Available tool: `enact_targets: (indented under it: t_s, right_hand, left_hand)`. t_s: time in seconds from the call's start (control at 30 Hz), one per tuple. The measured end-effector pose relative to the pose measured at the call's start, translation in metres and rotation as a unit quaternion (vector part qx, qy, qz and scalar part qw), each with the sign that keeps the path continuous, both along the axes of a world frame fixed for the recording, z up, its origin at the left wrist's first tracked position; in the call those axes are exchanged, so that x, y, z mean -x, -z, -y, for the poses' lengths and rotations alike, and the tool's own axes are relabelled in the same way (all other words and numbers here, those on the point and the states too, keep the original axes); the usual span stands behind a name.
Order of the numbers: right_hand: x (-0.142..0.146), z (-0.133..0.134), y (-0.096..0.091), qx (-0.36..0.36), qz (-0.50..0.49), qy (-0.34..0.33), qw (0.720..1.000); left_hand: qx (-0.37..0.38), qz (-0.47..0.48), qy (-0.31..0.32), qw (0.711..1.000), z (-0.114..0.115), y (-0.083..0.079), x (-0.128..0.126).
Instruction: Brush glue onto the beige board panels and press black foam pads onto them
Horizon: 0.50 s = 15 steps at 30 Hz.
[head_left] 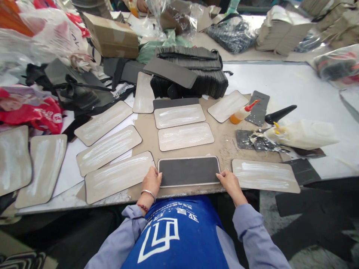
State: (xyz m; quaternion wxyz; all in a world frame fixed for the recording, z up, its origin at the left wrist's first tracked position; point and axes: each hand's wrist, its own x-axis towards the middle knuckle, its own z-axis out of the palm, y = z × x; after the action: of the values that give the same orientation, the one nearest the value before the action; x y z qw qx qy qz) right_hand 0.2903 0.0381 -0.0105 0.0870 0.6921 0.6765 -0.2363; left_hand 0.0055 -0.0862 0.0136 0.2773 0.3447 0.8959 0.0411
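Observation:
A dark grey rounded panel (pixel 188 171) lies on a slightly larger tan board at the table's near edge, straight in front of me. My left hand (pixel 152 180) rests at its left end, fingers curled against the edge. My right hand (pixel 228 180) presses at its right end, fingers bent on the corner. Two glue-smeared tan boards (pixel 185 136) lie just beyond it.
Several more glued tan boards (pixel 117 175) fan out to the left, and one (pixel 265 175) lies right. A glue bottle (pixel 243 113), a large white glue jug (pixel 303 134) and a black-handled brush (pixel 279 113) sit right. A stack of dark panels (pixel 193 74) stands behind.

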Motion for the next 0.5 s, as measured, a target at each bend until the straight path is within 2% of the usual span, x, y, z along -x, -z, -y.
enact_targets:
  t_s: [0.07, 0.17, 0.3, 0.4, 0.5]
  right_hand:
    - [0.000, -0.001, 0.000, 0.001, 0.002, -0.001, 1.000]
    - [0.001, -0.002, -0.001, 0.006, 0.006, -0.002, 1.000]
    - [0.002, -0.002, -0.002, 0.013, 0.024, -0.012, 1.000]
    - [0.002, -0.002, -0.003, 0.017, 0.031, -0.018, 0.999]
    - [0.002, -0.002, -0.003, 0.020, 0.037, -0.019, 0.999]
  left_hand:
    - [-0.007, -0.063, 0.051, 0.997, 0.003, -0.002, -0.005]
    - [-0.084, -0.140, 0.162, 0.973, 0.003, 0.003, -0.017]
    - [-0.179, -0.109, 0.299, 0.931, -0.007, 0.023, -0.031]
    - [-0.170, -0.094, 0.317, 0.928, -0.015, 0.040, -0.037]
    - [-0.147, -0.086, 0.319, 0.932, -0.016, 0.049, -0.037]
